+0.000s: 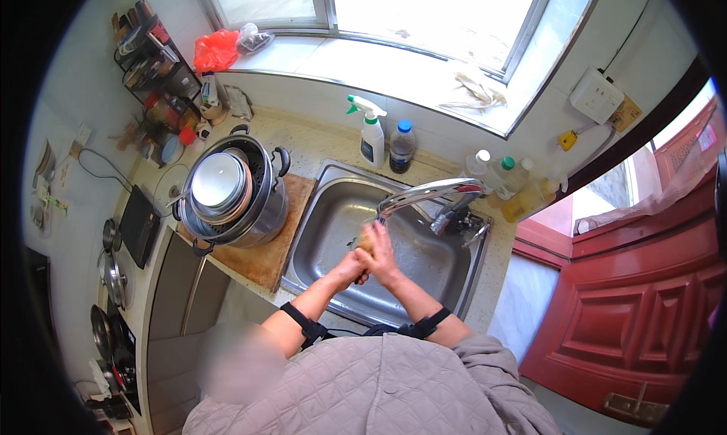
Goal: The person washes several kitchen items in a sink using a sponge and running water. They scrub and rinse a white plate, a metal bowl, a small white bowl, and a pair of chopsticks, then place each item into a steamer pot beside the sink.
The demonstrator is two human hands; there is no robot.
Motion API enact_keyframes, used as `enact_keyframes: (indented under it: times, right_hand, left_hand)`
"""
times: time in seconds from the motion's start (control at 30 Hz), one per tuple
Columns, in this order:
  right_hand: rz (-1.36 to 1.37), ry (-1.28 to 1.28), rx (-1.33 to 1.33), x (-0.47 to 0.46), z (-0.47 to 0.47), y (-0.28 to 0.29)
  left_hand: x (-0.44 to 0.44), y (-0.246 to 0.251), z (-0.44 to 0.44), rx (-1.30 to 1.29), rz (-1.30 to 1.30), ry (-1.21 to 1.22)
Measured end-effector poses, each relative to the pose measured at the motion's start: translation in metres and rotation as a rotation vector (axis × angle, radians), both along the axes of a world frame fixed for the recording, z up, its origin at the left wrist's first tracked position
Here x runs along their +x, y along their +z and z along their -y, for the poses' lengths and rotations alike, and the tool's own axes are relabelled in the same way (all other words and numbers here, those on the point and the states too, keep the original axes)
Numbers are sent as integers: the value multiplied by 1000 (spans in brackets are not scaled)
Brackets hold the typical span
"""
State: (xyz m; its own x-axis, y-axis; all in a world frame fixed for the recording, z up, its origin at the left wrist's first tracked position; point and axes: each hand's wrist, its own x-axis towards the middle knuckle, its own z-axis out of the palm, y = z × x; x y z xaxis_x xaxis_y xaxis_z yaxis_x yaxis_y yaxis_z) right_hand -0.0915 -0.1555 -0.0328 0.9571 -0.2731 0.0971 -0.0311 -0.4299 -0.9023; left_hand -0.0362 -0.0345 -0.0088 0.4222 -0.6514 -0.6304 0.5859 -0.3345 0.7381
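Observation:
Both my hands are together over the stainless steel sink, just below the spout of the chrome faucet. A small tan object is held between them; blur and fingers hide most of it, and I cannot tell what it is. My left hand is curled around its near end. Pressed against its right side is my right hand, with the fingers stretched towards the spout. A bit of green leaf shows in the basin, left of the hands.
Left of the sink, a large steel pot with nested bowls stands on a wooden cutting board. Behind the sink are a spray bottle and a blue-capped bottle. Several bottles crowd the right corner, near a red door.

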Motion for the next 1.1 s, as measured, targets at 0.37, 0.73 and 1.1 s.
enact_keyframes:
  times: [0.37,0.73,1.1]
  right_hand:
    - [80,-577,-68,46,44,-57]
    - [-59,-676,1647,12,57,-83]
    - [-186,-721,1579,-1,64,-91]
  left_hand:
    - [-30,14,-29,171,261,-160]
    - [-21,8,-58,82,4,72]
    - [-21,14,-66,147,18,125]
